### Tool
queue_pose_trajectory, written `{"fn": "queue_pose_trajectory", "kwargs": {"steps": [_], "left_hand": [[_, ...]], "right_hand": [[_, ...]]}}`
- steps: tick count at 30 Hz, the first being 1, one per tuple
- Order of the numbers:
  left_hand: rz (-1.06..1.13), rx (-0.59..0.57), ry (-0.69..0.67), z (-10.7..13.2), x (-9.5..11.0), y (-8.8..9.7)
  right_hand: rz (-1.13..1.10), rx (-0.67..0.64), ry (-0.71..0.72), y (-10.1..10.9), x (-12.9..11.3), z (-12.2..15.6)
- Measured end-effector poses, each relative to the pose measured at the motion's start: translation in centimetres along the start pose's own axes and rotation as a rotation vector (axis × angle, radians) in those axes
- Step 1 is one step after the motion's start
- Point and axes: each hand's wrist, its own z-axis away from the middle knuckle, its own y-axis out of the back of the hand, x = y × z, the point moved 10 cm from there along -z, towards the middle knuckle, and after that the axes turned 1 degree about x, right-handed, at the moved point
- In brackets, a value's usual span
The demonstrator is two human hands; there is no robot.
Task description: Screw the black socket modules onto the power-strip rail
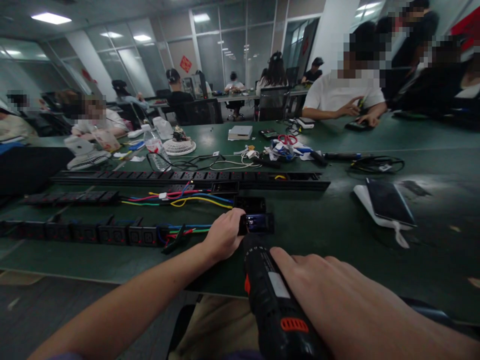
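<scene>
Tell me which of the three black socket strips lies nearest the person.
The front strip: its coloured wires run up to the left hand. The middle strip and the rear strip both lie farther back.

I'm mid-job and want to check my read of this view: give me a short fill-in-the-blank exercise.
The right hand holds the drill, while the ____ hand holds the black box.
The scissors have ____ handles.
In the picture, the scissors lie to the ____ of the water bottle.
The tabletop is dark ____.
Missing words: left; red; right; green.
</scene>
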Motion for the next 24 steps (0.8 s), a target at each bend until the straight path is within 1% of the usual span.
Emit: {"fn": "queue_pose_trajectory", "kwargs": {"steps": [4,8,13,14,18,24], "left_hand": [[-0.017,-0.004,-0.006,0.0,0.1,0.0],[-0.021,0.015,-0.030,0.1,0.3,0.1],[0.014,0.017,-0.036,0.1,-0.2,-0.4],[0.022,0.019,-0.040,0.1,-0.2,-0.4],[0.025,0.029,-0.045,0.1,-0.2,-0.3],[0.023,0.019,-0.029,0.0,-0.1,-0.2]], "right_hand": [[-0.022,0.038,0.009,0.4,0.1,-0.2],[-0.032,0.076,0.013,0.2,0.6,-0.2],[-0.075,0.260,0.065,0.9,0.9,0.0],[-0.071,0.268,0.064,0.9,1.0,-0.1],[-0.033,0.198,0.053,0.1,1.1,-0.7],[-0.044,0.266,0.084,0.2,1.7,-1.0]]}}
